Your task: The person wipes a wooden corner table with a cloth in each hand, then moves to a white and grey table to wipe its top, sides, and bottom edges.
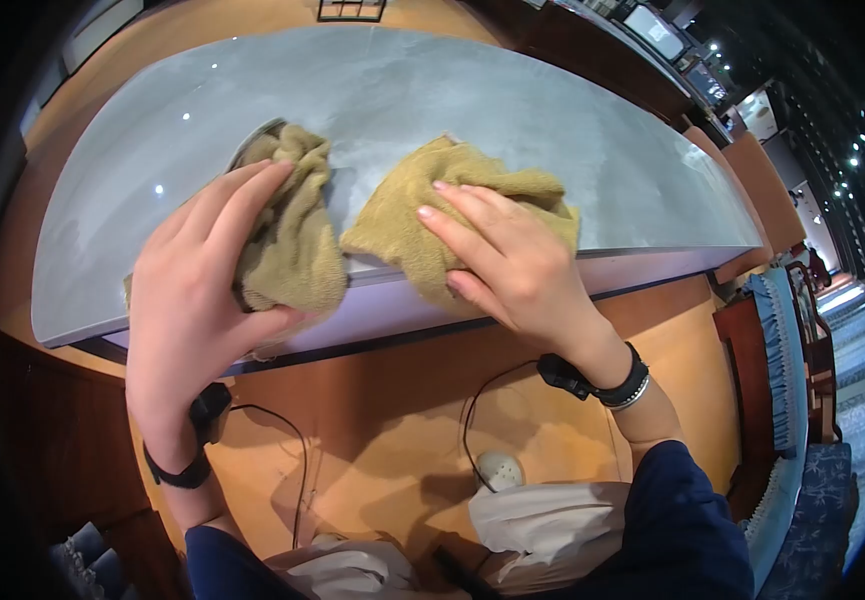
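2 bare hands, 2 cloths, 1 tabletop in view.

1. Left hand (202, 290): lies on a crumpled olive-tan terry cloth (292, 225) at the near left part of the table; fingers lie close together over the top of it, thumb tucked beneath, so the cloth is gripped in a bunch. Black wrist strap with a thin black cable (287, 440) trailing towards the body.

2. Right hand (507, 265): rests flat on a second mustard-yellow terry cloth (452, 200), which drapes over the near edge; fingers slightly spread and pressed down on it, nothing pinched. Black band and silver bangle at the wrist.

3. Glossy grey curved tabletop (402, 90): both cloths sit on its near rim, just apart from each other. Surface beyond them shines and carries ceiling-light reflections; no spill or debris shows. Judged stage: wiping is under way at the near edge; whether the far surface has been covered cannot be told.

4. Orange-brown wooden floor (382, 400) below; blue upholstered chair (787, 350) at right.
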`<state>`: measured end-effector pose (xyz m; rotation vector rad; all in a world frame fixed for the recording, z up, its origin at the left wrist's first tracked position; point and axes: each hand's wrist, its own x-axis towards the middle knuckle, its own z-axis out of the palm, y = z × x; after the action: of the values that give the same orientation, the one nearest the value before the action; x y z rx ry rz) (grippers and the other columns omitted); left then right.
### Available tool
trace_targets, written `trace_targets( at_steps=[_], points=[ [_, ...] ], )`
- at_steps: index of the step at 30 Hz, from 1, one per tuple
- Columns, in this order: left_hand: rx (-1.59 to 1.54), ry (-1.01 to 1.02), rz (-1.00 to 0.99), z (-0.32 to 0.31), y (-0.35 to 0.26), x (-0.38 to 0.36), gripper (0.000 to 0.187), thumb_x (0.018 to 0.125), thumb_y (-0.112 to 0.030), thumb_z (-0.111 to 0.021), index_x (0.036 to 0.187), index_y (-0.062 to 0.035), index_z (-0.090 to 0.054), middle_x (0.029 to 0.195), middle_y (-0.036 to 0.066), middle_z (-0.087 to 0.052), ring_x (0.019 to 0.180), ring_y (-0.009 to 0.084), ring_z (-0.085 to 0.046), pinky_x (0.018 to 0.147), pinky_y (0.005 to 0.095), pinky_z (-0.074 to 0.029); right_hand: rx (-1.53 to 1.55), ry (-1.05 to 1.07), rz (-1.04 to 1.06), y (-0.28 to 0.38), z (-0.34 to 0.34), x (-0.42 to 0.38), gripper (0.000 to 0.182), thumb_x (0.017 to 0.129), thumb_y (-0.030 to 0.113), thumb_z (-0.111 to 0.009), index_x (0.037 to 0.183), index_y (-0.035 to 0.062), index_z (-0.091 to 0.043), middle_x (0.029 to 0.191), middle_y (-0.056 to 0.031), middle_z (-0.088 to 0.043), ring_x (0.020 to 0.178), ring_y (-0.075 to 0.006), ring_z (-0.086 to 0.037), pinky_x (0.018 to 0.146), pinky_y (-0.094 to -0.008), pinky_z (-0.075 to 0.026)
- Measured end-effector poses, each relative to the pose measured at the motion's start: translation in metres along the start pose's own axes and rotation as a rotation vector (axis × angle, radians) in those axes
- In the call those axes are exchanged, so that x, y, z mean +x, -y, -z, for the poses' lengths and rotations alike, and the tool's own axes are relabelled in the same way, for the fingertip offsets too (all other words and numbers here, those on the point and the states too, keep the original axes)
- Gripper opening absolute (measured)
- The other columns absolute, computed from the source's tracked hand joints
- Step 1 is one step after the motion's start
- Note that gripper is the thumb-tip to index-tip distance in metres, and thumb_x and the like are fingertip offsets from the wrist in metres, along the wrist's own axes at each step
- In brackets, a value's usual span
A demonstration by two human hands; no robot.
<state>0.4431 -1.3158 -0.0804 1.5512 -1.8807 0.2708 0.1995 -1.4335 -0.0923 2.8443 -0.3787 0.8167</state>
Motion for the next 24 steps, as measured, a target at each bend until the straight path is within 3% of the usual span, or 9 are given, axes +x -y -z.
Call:
trace_targets(
  at_steps=[3, 7, 9, 12, 17, 20, 23, 24],
  points=[
    [0.069, -0.012, -0.023, 0.000, -0.003, 0.001, 0.078, 0.047, -0.016, -0.078, 0.120, -0.0079, -0.053, 0.116, 0.008, -0.058, 0.103, 0.0308, -0.057, 0.086, 0.0391, -0.046, -0.068, -0.006, 0.011, 0.006, -0.004, 0.007, 0.052, 0.072, 0.020, -0.070, 0.122, 0.0112, -0.056, 0.123, -0.0100, -0.055, 0.106, -0.0263, -0.056, 0.089, -0.0357, -0.047],
    [0.205, -0.081, 0.000, -0.018, -0.013, -0.001, 0.074, 0.053, -0.033, -0.077, 0.119, -0.0071, -0.055, 0.115, 0.009, -0.059, 0.103, 0.0301, -0.058, 0.086, 0.0388, -0.046, -0.137, -0.072, 0.012, 0.020, -0.018, 0.020, 0.048, 0.073, 0.021, -0.068, 0.119, 0.0114, -0.059, 0.122, -0.0100, -0.056, 0.105, -0.0257, -0.057, 0.088, -0.0360, -0.047],
    [0.207, -0.113, 0.001, -0.023, -0.015, -0.001, 0.075, 0.051, -0.032, -0.079, 0.119, -0.0085, -0.055, 0.114, 0.008, -0.059, 0.101, 0.0293, -0.059, 0.084, 0.0386, -0.048, -0.145, -0.107, 0.007, 0.026, -0.025, 0.024, 0.046, 0.074, 0.020, -0.067, 0.118, 0.0109, -0.060, 0.120, -0.0100, -0.057, 0.104, -0.0256, -0.058, 0.088, -0.0362, -0.048],
    [0.071, -0.110, -0.061, -0.021, -0.010, 0.002, 0.074, 0.047, -0.023, -0.080, 0.116, -0.0115, -0.058, 0.111, 0.004, -0.061, 0.094, 0.0274, -0.061, 0.076, 0.0361, -0.050, -0.162, -0.175, -0.007, 0.028, -0.029, 0.024, 0.042, 0.074, 0.018, -0.065, 0.115, 0.0098, -0.061, 0.117, -0.0094, -0.059, 0.102, -0.0251, -0.059, 0.087, -0.0357, -0.048],
    [0.004, -0.017, -0.040, -0.008, -0.001, -0.002, 0.071, 0.049, -0.014, -0.077, 0.117, -0.0130, -0.058, 0.108, 0.005, -0.062, 0.092, 0.0289, -0.061, 0.077, 0.0354, -0.051, -0.187, -0.235, 0.001, 0.027, -0.034, 0.023, 0.038, 0.074, 0.016, -0.064, 0.112, 0.0092, -0.063, 0.114, -0.0076, -0.061, 0.102, -0.0226, -0.060, 0.086, -0.0339, -0.049],
    [-0.133, 0.065, -0.014, 0.001, 0.003, -0.003, 0.070, 0.051, 0.005, -0.068, 0.119, -0.0099, -0.057, 0.109, 0.009, -0.062, 0.097, 0.0311, -0.059, 0.083, 0.0362, -0.050, -0.172, -0.274, 0.013, 0.028, -0.037, 0.026, 0.036, 0.074, 0.016, -0.064, 0.109, 0.0081, -0.064, 0.111, -0.0070, -0.063, 0.101, -0.0219, -0.061, 0.085, -0.0333, -0.050],
    [-0.232, 0.119, -0.027, 0.009, 0.014, -0.003, 0.073, 0.051, 0.009, -0.062, 0.121, -0.0084, -0.055, 0.113, 0.012, -0.060, 0.102, 0.0331, -0.057, 0.087, 0.0363, -0.048, -0.155, -0.299, 0.023, 0.025, -0.036, 0.027, 0.033, 0.076, 0.015, -0.064, 0.108, 0.0071, -0.064, 0.108, -0.0065, -0.064, 0.099, -0.0210, -0.062, 0.083, -0.0319, -0.051],
    [-0.240, 0.189, 0.027, 0.015, 0.014, -0.004, 0.074, 0.053, 0.010, -0.060, 0.125, -0.0060, -0.053, 0.117, 0.013, -0.060, 0.108, 0.0296, -0.057, 0.093, 0.0347, -0.046, -0.130, -0.309, 0.012, 0.023, -0.036, 0.027, 0.030, 0.078, 0.015, -0.064, 0.106, 0.0068, -0.064, 0.106, -0.0064, -0.064, 0.099, -0.0203, -0.062, 0.081, -0.0315, -0.051]
  ],
)
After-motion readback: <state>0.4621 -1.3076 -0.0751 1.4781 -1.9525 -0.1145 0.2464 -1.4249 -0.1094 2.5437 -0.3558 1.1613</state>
